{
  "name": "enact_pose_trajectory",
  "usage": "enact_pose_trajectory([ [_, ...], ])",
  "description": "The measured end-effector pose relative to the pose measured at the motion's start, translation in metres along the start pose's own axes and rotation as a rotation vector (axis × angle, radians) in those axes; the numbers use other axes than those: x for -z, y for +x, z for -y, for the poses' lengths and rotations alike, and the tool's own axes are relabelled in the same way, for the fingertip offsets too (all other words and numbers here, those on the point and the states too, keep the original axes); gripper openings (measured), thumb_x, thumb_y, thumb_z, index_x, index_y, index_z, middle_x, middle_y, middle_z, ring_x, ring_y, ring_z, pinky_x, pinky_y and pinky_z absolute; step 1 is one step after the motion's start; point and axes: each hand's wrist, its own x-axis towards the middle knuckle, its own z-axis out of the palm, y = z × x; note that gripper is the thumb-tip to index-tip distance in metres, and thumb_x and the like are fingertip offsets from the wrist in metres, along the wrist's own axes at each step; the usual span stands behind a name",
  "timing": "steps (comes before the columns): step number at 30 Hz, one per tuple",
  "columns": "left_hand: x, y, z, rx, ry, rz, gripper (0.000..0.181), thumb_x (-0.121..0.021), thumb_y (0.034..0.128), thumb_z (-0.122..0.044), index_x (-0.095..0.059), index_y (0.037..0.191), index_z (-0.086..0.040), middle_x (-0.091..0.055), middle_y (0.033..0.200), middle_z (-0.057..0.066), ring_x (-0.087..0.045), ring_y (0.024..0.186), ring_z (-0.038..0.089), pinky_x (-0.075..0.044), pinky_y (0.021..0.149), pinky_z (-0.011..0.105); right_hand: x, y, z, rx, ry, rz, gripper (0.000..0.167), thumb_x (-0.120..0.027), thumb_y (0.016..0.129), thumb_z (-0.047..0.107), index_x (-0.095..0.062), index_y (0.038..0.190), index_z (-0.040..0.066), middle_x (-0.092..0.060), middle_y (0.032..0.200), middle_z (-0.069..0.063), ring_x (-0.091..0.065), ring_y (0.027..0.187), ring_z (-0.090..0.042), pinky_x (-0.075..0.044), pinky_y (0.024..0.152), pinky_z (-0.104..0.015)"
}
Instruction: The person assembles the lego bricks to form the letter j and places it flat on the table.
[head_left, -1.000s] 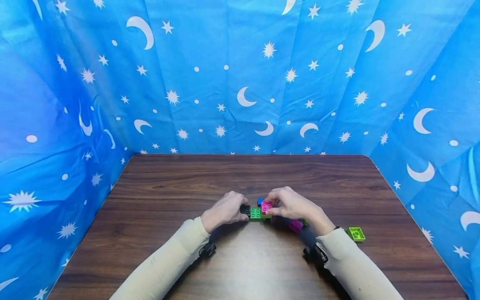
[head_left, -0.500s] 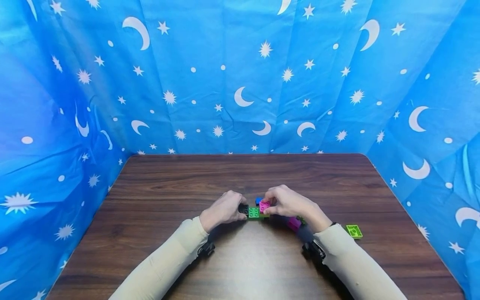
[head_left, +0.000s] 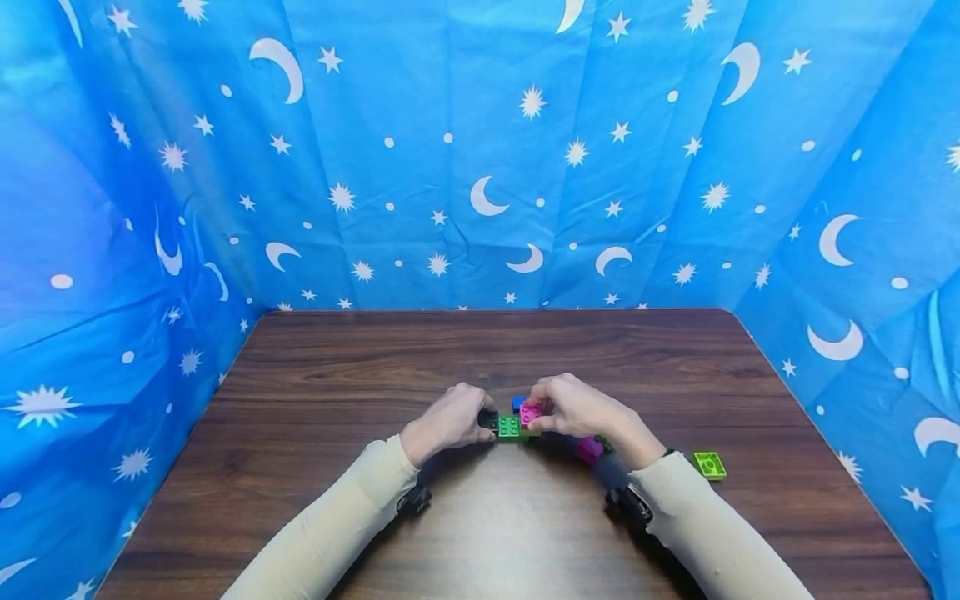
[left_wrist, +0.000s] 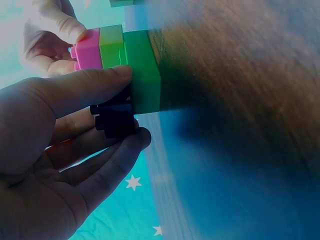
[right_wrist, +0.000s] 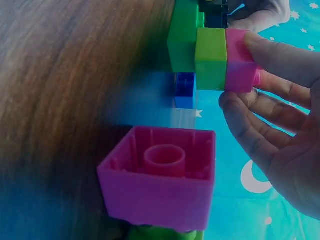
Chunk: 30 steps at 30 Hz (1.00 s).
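Observation:
A green brick [head_left: 508,427] sits at mid-table between both hands. On its left end is a black brick [left_wrist: 117,120], which my left hand [head_left: 450,419] grips between thumb and fingers, the thumb tip also on the green brick. Stacked on the right end is a lime brick [right_wrist: 211,57], with a pink brick [right_wrist: 237,60] on top of it. My right hand [head_left: 577,407] pinches that pink brick, thumb on one side and fingers on the other. In the head view, fingers partly hide the black brick.
Just behind the stack lies a blue brick [right_wrist: 185,90]. Under the right wrist a magenta brick [right_wrist: 157,202] rests with its hollow side showing, beside a green piece [right_wrist: 162,232]. Farther right is an upturned lime brick [head_left: 709,466]. A blue starry curtain [head_left: 480,125] surrounds the table.

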Motion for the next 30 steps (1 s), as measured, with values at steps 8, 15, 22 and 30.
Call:
enact_pose_trajectory([
  [8,0.000,0.002,0.002,-0.007,0.019,-0.024,0.030,-0.083,0.0759,-0.026,-0.075,0.101,-0.011,-0.071,0.087,-0.001,-0.059,0.071,0.009,-0.050,0.065,0.025,0.002,0.001,0.000,0.004,-0.009,0.000,0.017,-0.077,0.083,0.022,-0.070,0.093,0.011,-0.063,0.086,0.004,-0.058,0.074,-0.005,-0.050,0.066,-0.021],
  [15,-0.004,0.003,0.002,-0.011,0.027,-0.018,0.029,-0.083,0.0765,-0.028,-0.075,0.099,-0.012,-0.070,0.087,-0.002,-0.058,0.071,0.008,-0.050,0.065,0.025,-0.001,-0.002,-0.003,0.037,-0.023,-0.016,0.023,-0.076,0.085,0.023,-0.071,0.102,0.009,-0.065,0.090,0.003,-0.061,0.079,-0.012,-0.051,0.068,-0.023],
  [22,-0.004,0.002,0.002,-0.002,0.019,-0.010,0.031,-0.082,0.0767,-0.027,-0.075,0.102,-0.011,-0.071,0.089,-0.001,-0.058,0.071,0.008,-0.050,0.065,0.024,-0.005,-0.004,-0.009,0.068,-0.009,-0.052,0.026,-0.076,0.084,0.023,-0.072,0.104,0.008,-0.065,0.091,0.002,-0.062,0.078,-0.012,-0.052,0.067,-0.023],
  [30,-0.002,0.001,0.002,-0.005,0.024,-0.008,0.032,-0.083,0.0762,-0.028,-0.075,0.102,-0.012,-0.072,0.090,-0.001,-0.059,0.073,0.008,-0.051,0.066,0.024,0.001,-0.008,-0.016,0.062,0.028,-0.044,0.031,-0.075,0.085,0.027,-0.071,0.109,0.009,-0.068,0.099,0.002,-0.065,0.088,-0.017,-0.056,0.077,-0.034],
])
